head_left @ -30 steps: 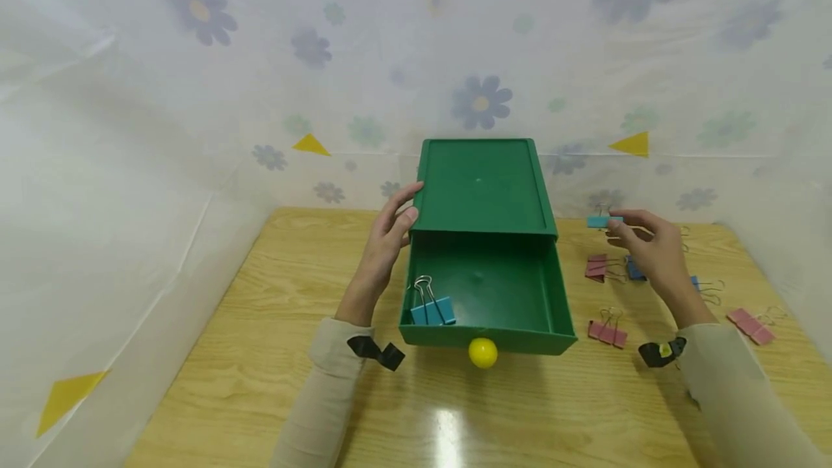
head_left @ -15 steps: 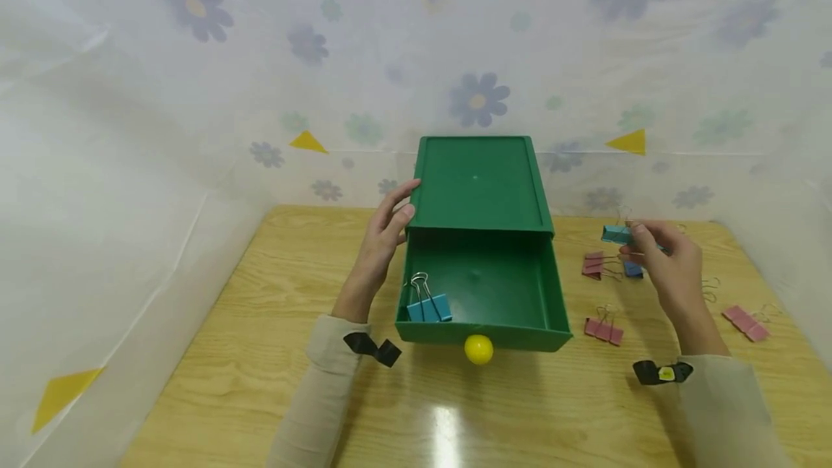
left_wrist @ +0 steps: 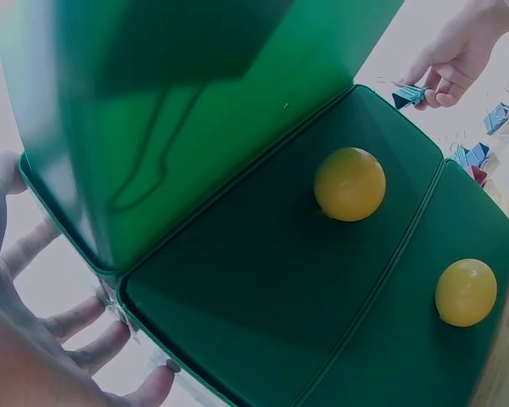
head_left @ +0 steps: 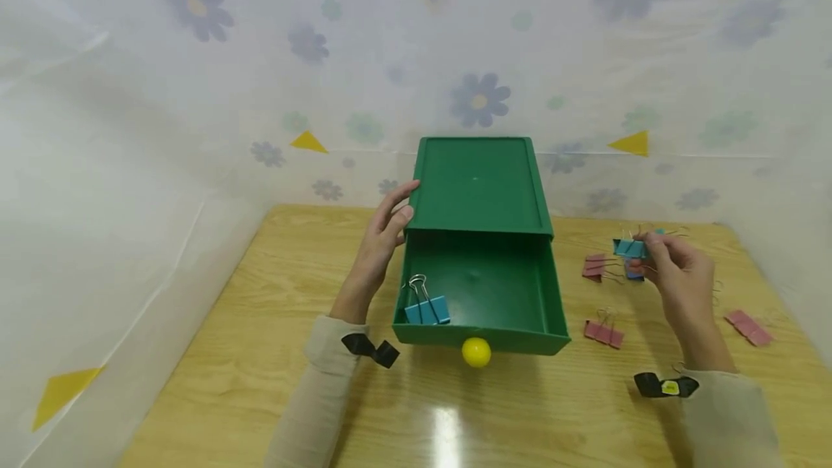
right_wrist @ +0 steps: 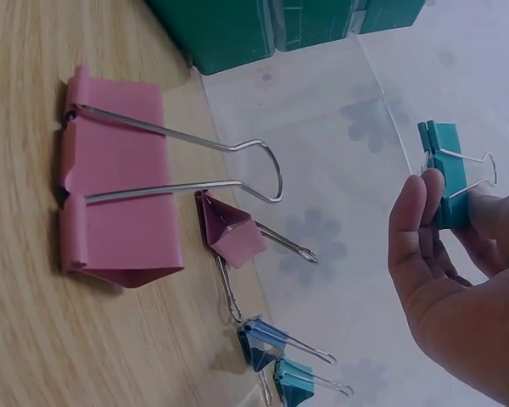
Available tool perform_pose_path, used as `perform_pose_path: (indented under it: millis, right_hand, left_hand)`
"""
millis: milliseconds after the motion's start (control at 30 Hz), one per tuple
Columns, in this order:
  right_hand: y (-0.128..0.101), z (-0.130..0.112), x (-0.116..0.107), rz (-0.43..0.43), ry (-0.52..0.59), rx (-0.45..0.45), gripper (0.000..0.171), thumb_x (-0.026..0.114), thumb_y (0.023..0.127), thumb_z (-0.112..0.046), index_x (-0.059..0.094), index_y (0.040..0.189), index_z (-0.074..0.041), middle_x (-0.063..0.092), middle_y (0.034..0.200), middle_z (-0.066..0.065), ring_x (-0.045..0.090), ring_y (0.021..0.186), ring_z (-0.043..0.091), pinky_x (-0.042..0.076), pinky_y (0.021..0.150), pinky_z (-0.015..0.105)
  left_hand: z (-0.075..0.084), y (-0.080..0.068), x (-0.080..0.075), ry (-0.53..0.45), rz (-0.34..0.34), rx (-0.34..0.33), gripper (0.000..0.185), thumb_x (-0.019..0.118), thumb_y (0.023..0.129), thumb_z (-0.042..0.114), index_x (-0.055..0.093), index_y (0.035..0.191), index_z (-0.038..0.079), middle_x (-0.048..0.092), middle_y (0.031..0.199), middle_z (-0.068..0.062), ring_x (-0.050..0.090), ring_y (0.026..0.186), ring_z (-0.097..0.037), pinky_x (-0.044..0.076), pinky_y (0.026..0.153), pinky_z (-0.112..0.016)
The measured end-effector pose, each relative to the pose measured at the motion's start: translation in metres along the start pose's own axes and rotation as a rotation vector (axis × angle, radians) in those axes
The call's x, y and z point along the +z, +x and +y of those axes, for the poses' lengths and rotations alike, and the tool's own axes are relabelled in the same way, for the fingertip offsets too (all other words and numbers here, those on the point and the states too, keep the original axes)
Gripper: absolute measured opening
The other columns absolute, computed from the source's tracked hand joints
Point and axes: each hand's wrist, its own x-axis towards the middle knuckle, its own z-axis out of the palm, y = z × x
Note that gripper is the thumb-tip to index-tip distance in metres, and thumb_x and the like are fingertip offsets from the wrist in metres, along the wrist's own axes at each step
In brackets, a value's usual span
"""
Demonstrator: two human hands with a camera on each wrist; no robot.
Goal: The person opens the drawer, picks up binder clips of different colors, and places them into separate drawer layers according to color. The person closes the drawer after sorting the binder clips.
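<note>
A green drawer cabinet (head_left: 477, 183) stands mid-table with its top drawer (head_left: 503, 287) pulled out. My left hand (head_left: 370, 258) rests its fingers, spread and fairly straight, against the cabinet's left side. A blue binder clip (head_left: 427, 310) sits in the drawer's front left corner. My right hand (head_left: 685, 287) pinches a teal binder clip (head_left: 627, 248) between thumb and fingers, raised over the table to the cabinet's right; its wire handles show in the right wrist view. Below that hand lie a dark blue binder clip (head_left: 633, 271), partly hidden, and a pink binder clip (head_left: 594, 266).
Two more pink binder clips, one nearer (head_left: 604, 333) and one far right (head_left: 749, 328), lie on the wooden table (head_left: 214, 352). A yellow knob (head_left: 477, 352) juts from the open drawer. Lower drawers carry yellow knobs (left_wrist: 349, 184). A flowered sheet (head_left: 364, 35) hangs behind.
My right hand has moved right and nearer to me, carrying the teal binder clip. The left hand stays against the cabinet. The head view has shifted slightly.
</note>
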Motion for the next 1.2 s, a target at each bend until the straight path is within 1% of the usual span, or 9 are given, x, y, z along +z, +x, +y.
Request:
perform_pose_path:
  millis: [100,233,400,467,633,800,933,1167,1200]
  right_hand:
    - [-0.002,0.000,0.001,-0.010,0.028,-0.005,0.028,0.059,0.103,-0.010,0.067,0.116,0.014,0.074,0.109,0.005,0.073,0.077,0.014,0.059,0.072,0.024]
    - [-0.003,-0.002,0.002,-0.025,0.036,-0.011,0.025,0.059,0.103,-0.007,0.066,0.117,0.013,0.072,0.112,0.005,0.073,0.081,0.014,0.058,0.077,0.024]
    - [-0.006,-0.013,0.007,-0.065,-0.025,-0.001,0.028,0.064,0.099,-0.001,0.065,0.125,0.009,0.067,0.111,0.006,0.075,0.085,0.014,0.057,0.081,0.025]
    - [-0.006,-0.017,0.009,-0.075,-0.044,-0.001,0.030,0.066,0.097,0.001,0.065,0.126,0.009,0.067,0.109,0.006,0.076,0.085,0.014,0.057,0.079,0.025]
    - [-0.007,-0.026,0.016,-0.071,-0.028,-0.017,0.029,0.067,0.095,0.004,0.065,0.123,0.011,0.066,0.107,0.007,0.075,0.084,0.015,0.059,0.074,0.029]
    - [-0.010,-0.037,0.023,-0.044,-0.069,-0.039,0.025,0.070,0.094,0.002,0.068,0.119,0.008,0.069,0.110,0.004,0.073,0.088,0.011,0.059,0.073,0.026]
    - [-0.015,-0.046,0.030,-0.044,-0.088,-0.068,0.024,0.070,0.094,0.003,0.070,0.118,0.006,0.071,0.112,0.003,0.075,0.087,0.011,0.058,0.074,0.024]
    - [-0.023,-0.058,0.042,-0.075,-0.063,-0.126,0.026,0.067,0.094,0.009,0.065,0.118,0.014,0.069,0.118,0.007,0.075,0.086,0.014,0.057,0.081,0.023]
    - [-0.024,-0.059,0.044,-0.077,-0.060,-0.134,0.025,0.067,0.093,0.010,0.066,0.118,0.013,0.069,0.118,0.008,0.076,0.085,0.014,0.056,0.083,0.023]
  left_hand:
    - [-0.001,-0.001,-0.001,-0.005,0.002,0.001,0.049,0.048,0.106,0.034,0.047,0.155,0.027,0.036,0.159,0.005,0.040,0.142,-0.027,0.036,0.104,-0.070]
    - [-0.001,0.000,-0.001,-0.010,-0.003,0.006,0.049,0.048,0.106,0.034,0.047,0.155,0.026,0.036,0.159,0.003,0.040,0.143,-0.028,0.035,0.104,-0.071]
    - [-0.001,0.002,0.000,-0.009,-0.003,0.007,0.049,0.049,0.106,0.034,0.047,0.155,0.026,0.037,0.159,0.003,0.040,0.143,-0.027,0.035,0.104,-0.071]
    - [-0.001,0.002,0.000,-0.010,-0.002,0.006,0.049,0.049,0.106,0.034,0.047,0.155,0.026,0.037,0.159,0.003,0.040,0.143,-0.027,0.036,0.104,-0.071]
    - [-0.002,0.002,0.000,-0.016,0.003,0.004,0.049,0.050,0.105,0.036,0.049,0.154,0.027,0.039,0.158,0.004,0.042,0.141,-0.027,0.036,0.104,-0.071]
    - [-0.002,0.002,0.000,-0.017,0.003,0.003,0.050,0.049,0.105,0.038,0.048,0.154,0.027,0.039,0.157,0.005,0.043,0.141,-0.026,0.036,0.105,-0.069]
    - [-0.003,0.002,0.001,-0.021,-0.001,0.000,0.050,0.049,0.105,0.037,0.048,0.154,0.027,0.038,0.158,0.004,0.041,0.142,-0.027,0.036,0.105,-0.070]
    - [-0.004,0.004,0.001,-0.019,0.002,-0.010,0.050,0.050,0.105,0.039,0.048,0.154,0.027,0.038,0.158,0.003,0.039,0.144,-0.027,0.035,0.105,-0.071]
    - [-0.004,0.004,0.001,-0.020,0.002,-0.012,0.050,0.050,0.105,0.039,0.049,0.154,0.028,0.038,0.158,0.004,0.039,0.144,-0.027,0.035,0.105,-0.071]
